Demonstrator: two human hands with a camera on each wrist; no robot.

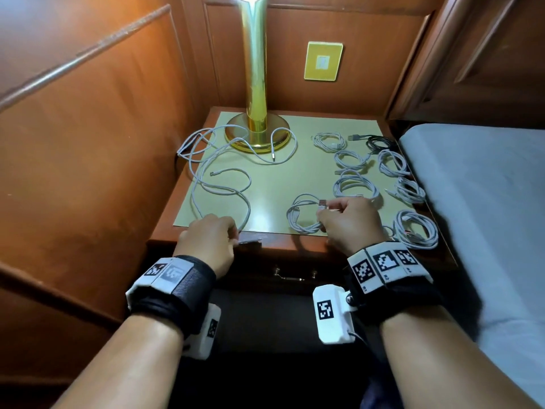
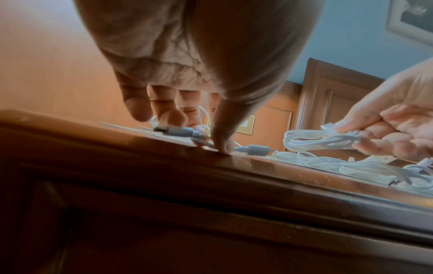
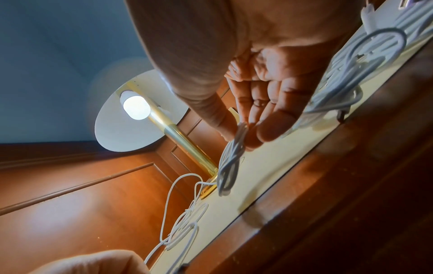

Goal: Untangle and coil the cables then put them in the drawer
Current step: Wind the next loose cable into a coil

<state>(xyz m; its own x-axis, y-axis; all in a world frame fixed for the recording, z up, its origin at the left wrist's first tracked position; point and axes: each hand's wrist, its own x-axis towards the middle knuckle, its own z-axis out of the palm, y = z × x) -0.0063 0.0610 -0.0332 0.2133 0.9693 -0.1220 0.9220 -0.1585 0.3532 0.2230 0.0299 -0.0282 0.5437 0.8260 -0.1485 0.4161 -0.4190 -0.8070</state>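
Your right fingers [image 3: 264, 118] are pinched narrow on one side of a finished white coil [image 1: 305, 215], with its plug end sticking up above your thumb; the rest of the bundle hangs toward the mat. Your left fingers [image 2: 164, 111] are curled down at the front edge of the nightstand [image 1: 165, 231], thumb and fingertips closing on the plug end of the loose cable [image 1: 219, 178] (whether the pinch is fully made I cannot tell, so check it).

From your right hand [image 1: 349, 222], lower the coil flat at about 5 o'clock on the mat [image 1: 274, 184] before letting go, so its loops do not spring open. Seven other coils, one of them black, lie from 1 to 4 o'clock; keep this one just beside them, not overlapping.

With your left hand [image 1: 206, 240], draw the loose cable toward 6 o'clock slowly. It sprawls from 7 up to 11 o'clock and loops round the lamp base [image 1: 256, 134] at 12, crossing itself near the wall, so a hard pull would likely tighten that crossing.

The drawer [image 1: 295, 276] sits shut below the front edge.
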